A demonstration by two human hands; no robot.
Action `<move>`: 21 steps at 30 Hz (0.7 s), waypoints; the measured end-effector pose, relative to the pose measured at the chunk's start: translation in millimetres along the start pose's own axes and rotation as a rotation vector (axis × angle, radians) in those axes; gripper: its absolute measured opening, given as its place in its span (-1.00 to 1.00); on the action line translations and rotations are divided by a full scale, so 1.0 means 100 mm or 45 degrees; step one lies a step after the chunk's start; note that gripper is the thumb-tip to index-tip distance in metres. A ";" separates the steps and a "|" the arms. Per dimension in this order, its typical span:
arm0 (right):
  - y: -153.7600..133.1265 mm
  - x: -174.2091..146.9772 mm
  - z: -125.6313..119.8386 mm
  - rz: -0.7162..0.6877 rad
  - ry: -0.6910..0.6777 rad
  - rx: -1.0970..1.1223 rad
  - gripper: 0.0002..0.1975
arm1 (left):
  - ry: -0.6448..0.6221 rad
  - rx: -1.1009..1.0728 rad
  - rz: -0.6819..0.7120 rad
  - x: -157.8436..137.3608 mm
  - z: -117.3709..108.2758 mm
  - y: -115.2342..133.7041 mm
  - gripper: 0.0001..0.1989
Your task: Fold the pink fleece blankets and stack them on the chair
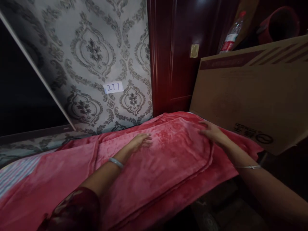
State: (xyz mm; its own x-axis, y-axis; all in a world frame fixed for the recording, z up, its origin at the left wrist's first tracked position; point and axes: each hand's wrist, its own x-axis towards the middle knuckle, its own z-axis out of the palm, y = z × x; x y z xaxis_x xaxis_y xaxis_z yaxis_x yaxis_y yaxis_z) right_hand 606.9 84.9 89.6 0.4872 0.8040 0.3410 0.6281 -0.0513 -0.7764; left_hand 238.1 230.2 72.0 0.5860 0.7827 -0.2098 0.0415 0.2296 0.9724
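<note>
A pinkish-red plush blanket lies spread in layers, with a folded section on top in the middle and its front edge hanging down. My left hand rests at the middle of the folded section, fingers stretched out to the right and nothing in them. At the right end of that section is my right hand, its fingers apart and pointing left, by the blanket's edge. Whether the right fingertips press on the cloth is hard to tell.
A large cardboard box stands at the right, with a red-capped bottle behind its top edge. Patterned wallpaper and a dark red door rise behind. A striped sheet shows at the left, below a dark screen.
</note>
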 end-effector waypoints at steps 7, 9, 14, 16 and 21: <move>-1.41 -1.09 1.03 -0.729 -0.446 -0.419 -0.51 | 0.120 -0.266 -0.052 0.00 -0.21 -0.06 -0.67; -1.45 -1.48 1.24 -0.821 -0.553 -0.480 -0.54 | 0.158 -0.328 -0.001 -0.01 -0.21 -0.10 -0.69; -1.20 -2.06 1.50 -0.931 -0.529 -0.442 -0.51 | 0.288 -0.401 0.131 0.03 -0.22 -0.18 -0.86; -1.06 -2.17 1.51 -0.924 -0.420 -0.425 -0.46 | 0.364 -0.382 0.147 0.06 -0.23 -0.21 -0.89; -0.85 -2.27 1.41 -0.864 -0.213 -0.301 -0.57 | 0.544 -0.306 0.156 0.20 -0.21 -0.15 -0.81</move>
State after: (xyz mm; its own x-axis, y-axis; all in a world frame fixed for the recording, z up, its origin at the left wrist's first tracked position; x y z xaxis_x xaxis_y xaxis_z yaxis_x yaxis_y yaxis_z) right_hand 357.5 -9.8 3.0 -0.1422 0.7830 0.6055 0.8818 0.3781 -0.2819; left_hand 232.2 254.1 51.2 0.1889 0.9676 -0.1675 -0.2242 0.2086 0.9520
